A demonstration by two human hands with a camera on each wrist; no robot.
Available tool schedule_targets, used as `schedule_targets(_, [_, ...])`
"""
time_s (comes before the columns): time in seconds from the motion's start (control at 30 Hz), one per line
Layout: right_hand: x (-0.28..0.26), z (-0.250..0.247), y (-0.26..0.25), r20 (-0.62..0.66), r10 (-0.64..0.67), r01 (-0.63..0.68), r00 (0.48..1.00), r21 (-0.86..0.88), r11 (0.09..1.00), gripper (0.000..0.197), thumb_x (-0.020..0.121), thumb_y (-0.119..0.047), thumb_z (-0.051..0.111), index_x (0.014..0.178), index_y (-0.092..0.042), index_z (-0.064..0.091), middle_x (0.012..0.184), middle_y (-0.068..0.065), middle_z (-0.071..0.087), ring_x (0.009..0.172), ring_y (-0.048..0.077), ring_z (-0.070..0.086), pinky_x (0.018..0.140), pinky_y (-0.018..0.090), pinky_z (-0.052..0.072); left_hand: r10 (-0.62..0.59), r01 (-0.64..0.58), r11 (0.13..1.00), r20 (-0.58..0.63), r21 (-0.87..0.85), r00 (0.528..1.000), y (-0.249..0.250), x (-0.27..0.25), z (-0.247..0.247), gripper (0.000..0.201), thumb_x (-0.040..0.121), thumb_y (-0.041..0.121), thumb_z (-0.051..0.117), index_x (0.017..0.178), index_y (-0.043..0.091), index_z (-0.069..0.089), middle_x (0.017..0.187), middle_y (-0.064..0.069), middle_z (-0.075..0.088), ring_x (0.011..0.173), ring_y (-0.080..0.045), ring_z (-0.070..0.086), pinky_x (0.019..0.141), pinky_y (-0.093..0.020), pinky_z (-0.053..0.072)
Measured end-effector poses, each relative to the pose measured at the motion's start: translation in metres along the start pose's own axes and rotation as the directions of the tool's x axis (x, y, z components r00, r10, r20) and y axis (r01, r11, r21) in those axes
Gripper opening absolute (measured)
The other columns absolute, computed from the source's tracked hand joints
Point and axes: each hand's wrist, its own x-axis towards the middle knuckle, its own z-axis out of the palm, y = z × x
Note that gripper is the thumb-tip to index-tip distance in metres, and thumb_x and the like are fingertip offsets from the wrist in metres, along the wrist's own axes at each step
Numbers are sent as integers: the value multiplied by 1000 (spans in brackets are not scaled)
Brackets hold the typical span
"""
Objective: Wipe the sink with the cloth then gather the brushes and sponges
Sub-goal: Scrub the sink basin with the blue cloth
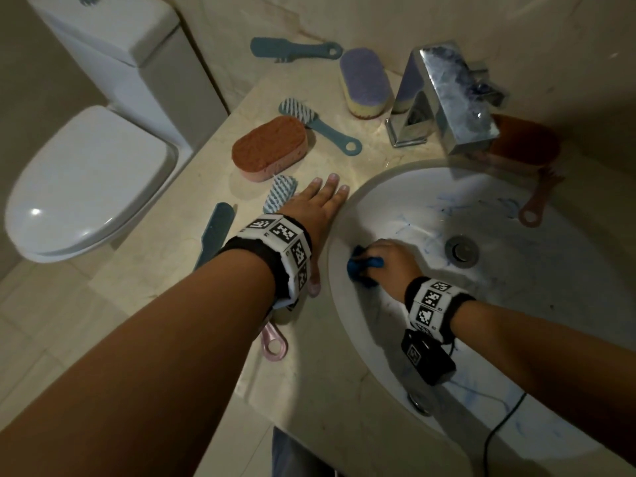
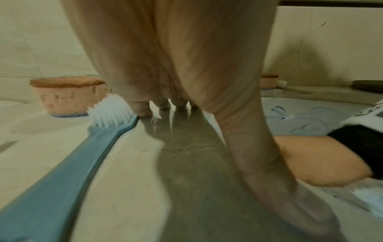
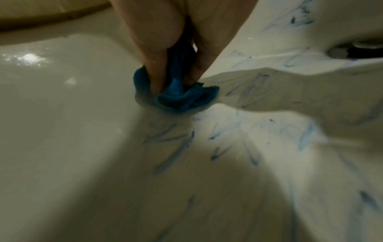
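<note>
My right hand (image 1: 389, 261) grips a bunched blue cloth (image 1: 361, 266) (image 3: 178, 96) and presses it against the left inner wall of the white sink (image 1: 516, 270), whose basin carries blue smears (image 3: 217, 135). My left hand (image 1: 320, 204) lies flat with straight fingers on the beige counter (image 1: 309, 339), just left of the sink rim. A blue brush (image 1: 280, 192) (image 2: 107, 114) lies by its little finger. An orange sponge (image 1: 268, 148) (image 2: 68, 96), a second blue brush (image 1: 320, 127), a purple sponge (image 1: 364, 82) and a third blue brush (image 1: 292, 49) lie further back.
A chrome tap (image 1: 444, 98) stands behind the basin, the drain (image 1: 461, 251) below it. A pink brush (image 1: 537, 201) lies on the far sink rim by an orange sponge (image 1: 523, 139). A pink handle (image 1: 273, 344) shows under my left forearm. A toilet (image 1: 93, 180) stands at the left.
</note>
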Motion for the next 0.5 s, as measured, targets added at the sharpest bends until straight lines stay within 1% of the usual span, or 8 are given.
schedule_targets(0.07, [-9,1,-1,20,-1,2,1000,-21,1000,23,81,-4,66,103,-5,72,101,16,62,98,29,58,73,14,30,0,0,1000,4,11,1000,0,-1,0,160,39,44,92,146,14,-24,154,-8,-29,144,-29,-20,118,-39,-5])
schedule_targets(0.13, [-25,1,0,170,-23,35,985,-72,997,25,82,-10,67,106,-8,70,97,10,58,98,23,56,65,9,28,-5,5,1000,2,19,1000,1,-1,-1,160,39,45,92,146,13,-23,154,-9,-28,144,-30,-20,118,-39,-5])
schedule_targets(0.2, [-33,0,3,299,-28,52,954,-73,996,27,82,-12,68,109,-11,70,94,-1,51,97,17,52,67,2,31,-4,4,1000,4,30,1000,2,-1,-1,160,40,45,92,146,13,-23,154,-10,-28,144,-30,-20,118,-38,-5])
schedule_targets(0.27, [-27,-5,2,289,-35,56,957,-67,996,27,81,-7,67,108,-9,70,96,3,54,97,19,53,69,4,29,-10,10,999,6,32,1000,2,-1,-2,159,41,44,92,146,13,-23,154,-10,-28,144,-30,-20,119,-39,-4])
schedule_targets(0.33, [-13,-9,0,187,-26,34,982,-42,999,25,79,-3,68,105,-5,71,102,15,62,99,27,57,76,11,29,-14,13,999,10,33,1000,3,-1,-2,159,41,43,92,146,13,-23,154,-9,-28,144,-30,-20,119,-39,-5])
schedule_targets(0.4, [-6,-10,-2,103,-23,26,994,-27,999,24,79,-3,69,102,-3,72,101,20,62,98,32,59,74,13,29,-12,11,999,15,34,1000,4,-1,-3,160,40,43,92,145,13,-24,154,-9,-29,144,-29,-20,120,-40,-4])
schedule_targets(0.43, [-9,-8,-2,104,-25,29,994,-30,999,23,79,-3,69,102,-3,72,99,19,62,97,32,59,72,13,29,-12,12,1000,20,25,1000,4,-1,-3,161,39,42,92,145,13,-25,154,-9,-29,144,-29,-20,121,-42,-2])
schedule_targets(0.5, [-23,-5,2,203,-39,53,978,-62,997,27,80,-7,69,107,-7,71,100,13,60,97,25,57,71,11,29,-17,17,1000,29,9,999,3,0,-3,163,38,42,93,145,14,-26,154,-8,-30,144,-28,-19,121,-45,3])
